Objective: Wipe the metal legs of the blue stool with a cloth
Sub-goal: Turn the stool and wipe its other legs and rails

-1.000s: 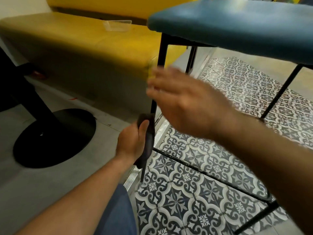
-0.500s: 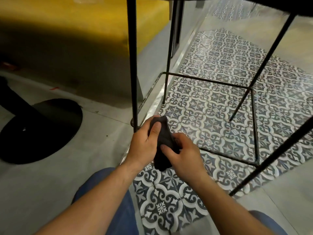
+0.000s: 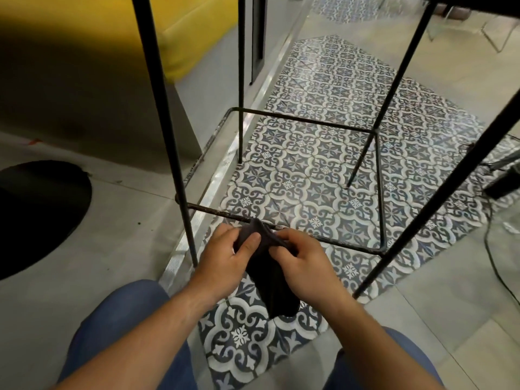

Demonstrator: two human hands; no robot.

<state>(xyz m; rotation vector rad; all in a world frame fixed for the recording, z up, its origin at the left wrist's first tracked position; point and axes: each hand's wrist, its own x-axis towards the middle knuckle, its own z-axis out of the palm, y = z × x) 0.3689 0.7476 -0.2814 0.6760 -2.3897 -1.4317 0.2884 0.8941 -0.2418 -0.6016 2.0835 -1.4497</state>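
Note:
The stool's thin black metal legs rise out of the top of the view; the seat is out of sight. The near-left leg stands just left of my hands. A worn near footrest bar runs right from it to the near-right leg. A dark cloth hangs between my hands, its top edge touching that bar. My left hand pinches the cloth's upper left. My right hand grips its right side.
A yellow upholstered bench stands at the left behind the stool. A black round table base lies on the grey floor at far left. Patterned tiles lie under the stool. A black cable trails at the right. My blue-trousered knees frame the bottom.
My left hand took the cloth off the near-left leg and my right hand joined it on the cloth. Both hands now hold it at the near footrest bar; the view dropped below the seat.

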